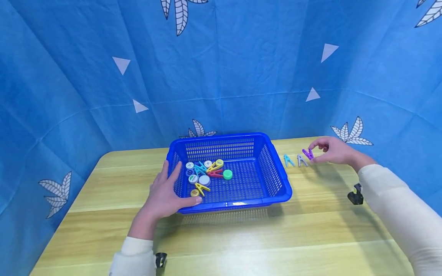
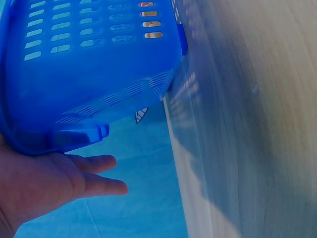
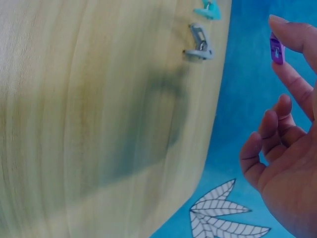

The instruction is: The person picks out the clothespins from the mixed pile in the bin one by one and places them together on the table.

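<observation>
Far left: a blue curtain [image 1: 65, 115] printed with leaves drops behind a wooden table [image 1: 114, 188]. Next, the person's left hand [image 1: 162, 195] rests at the left end of a blue basket [image 1: 238, 204], fingers straight and spread apart, the thumb laid over the near rim; it is not clamped on anything.

Inside, on the basket's left half, loose bottle caps and clothespins lie mixed. Noted there: a large white cap [image 1: 204, 180], a gold cap [image 1: 195, 193] near the front with a yellow clothespin [image 1: 202, 189] beside it, a red clothespin [image 1: 215, 173], and a green cap [image 1: 227, 174] furthest right of the group.

Right of the basket, on the table, lie a turquoise clothespin [image 1: 287, 158] and, just beside it, a grey clothespin [image 1: 300, 157].

Next to the right, a purple clothespin [image 1: 309, 154] is held above the table, clamped between the thumb and index finger of the right hand [image 1: 336, 151]; the right wrist view shows the remaining fingers loosely bent, touching nothing. A black device [image 1: 355, 194] sits under the right wrist, alongside a pale sleeve [image 1: 390, 195].
</observation>
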Motion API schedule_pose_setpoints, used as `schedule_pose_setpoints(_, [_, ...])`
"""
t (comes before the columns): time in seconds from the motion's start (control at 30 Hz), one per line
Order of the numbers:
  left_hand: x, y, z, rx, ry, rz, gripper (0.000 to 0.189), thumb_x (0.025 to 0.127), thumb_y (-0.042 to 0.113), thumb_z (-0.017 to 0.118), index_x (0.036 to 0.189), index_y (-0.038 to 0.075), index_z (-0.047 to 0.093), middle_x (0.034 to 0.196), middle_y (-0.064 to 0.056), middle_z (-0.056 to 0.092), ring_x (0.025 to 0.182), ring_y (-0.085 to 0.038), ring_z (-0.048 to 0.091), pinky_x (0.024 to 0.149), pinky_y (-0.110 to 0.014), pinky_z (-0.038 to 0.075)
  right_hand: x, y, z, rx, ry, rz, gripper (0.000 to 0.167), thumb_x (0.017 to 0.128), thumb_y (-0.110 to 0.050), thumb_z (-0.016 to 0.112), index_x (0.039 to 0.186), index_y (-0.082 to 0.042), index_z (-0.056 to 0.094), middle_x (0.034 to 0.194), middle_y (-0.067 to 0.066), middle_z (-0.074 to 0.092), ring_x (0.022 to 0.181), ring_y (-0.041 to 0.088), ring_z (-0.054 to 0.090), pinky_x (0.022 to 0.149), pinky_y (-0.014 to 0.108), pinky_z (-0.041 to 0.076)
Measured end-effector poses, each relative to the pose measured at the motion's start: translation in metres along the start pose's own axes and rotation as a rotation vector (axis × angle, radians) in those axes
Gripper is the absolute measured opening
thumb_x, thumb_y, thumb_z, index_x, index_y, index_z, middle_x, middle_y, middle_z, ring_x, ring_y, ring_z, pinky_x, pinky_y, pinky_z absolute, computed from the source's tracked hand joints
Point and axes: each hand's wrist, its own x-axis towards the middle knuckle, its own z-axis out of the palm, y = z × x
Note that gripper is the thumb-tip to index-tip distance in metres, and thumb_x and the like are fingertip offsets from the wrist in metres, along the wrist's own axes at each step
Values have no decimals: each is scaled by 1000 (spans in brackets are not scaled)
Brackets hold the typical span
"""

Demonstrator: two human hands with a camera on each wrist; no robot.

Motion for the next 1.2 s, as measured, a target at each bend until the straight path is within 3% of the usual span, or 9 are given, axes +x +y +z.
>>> schedule_pose_setpoints(0.2, [0, 0, 0, -6, 4, 9, 130, 64, 74, 79, 162, 23, 11, 166, -13, -12, 146, -51, -1, 106, -76, 8, 2, 11, 2, -28, -1, 23, 47, 80, -30, 86, 117, -7, 68, 114, 15, 58, 103, 33, 49, 81, 43, 43])
schedule_pose_setpoints(0.63, [0, 1, -1, -6, 7, 13, 132, 62, 76, 78, 162, 21, 12, 165, -14, -11, 146, -52, -1, 106, -76, 5, 3, 37, 9, -16, -13, 103, 54, 79, -34, 86, 120, -5, 68, 111, 17, 54, 99, 31, 47, 73, 38, 44])
schedule_pose_setpoints(1.0, [0, -2, 1, 0, 16, 20, 130, 64, 71, 81, 162, 19, 14, 165, -15, -11, 146, -52, 0, 106, -76, 6, 8, 53, 17, -29, -21, 127, 60, 78, -38, 87, 121, -2, 66, 114, 24, 56, 102, 35, 49, 77, 41, 43])
schedule_pose_setpoints(1.2, [1, -3, 3, -5, 23, 28, 128, 65, 70, 81, 162, 20, 14, 166, -15, -10, 146, -51, 0, 107, -76, 6, 13, 61, 24, -37, -6, 140, 59, 77, -38, 87, 119, -2, 67, 108, 20, 57, 97, 33, 49, 77, 41, 41])
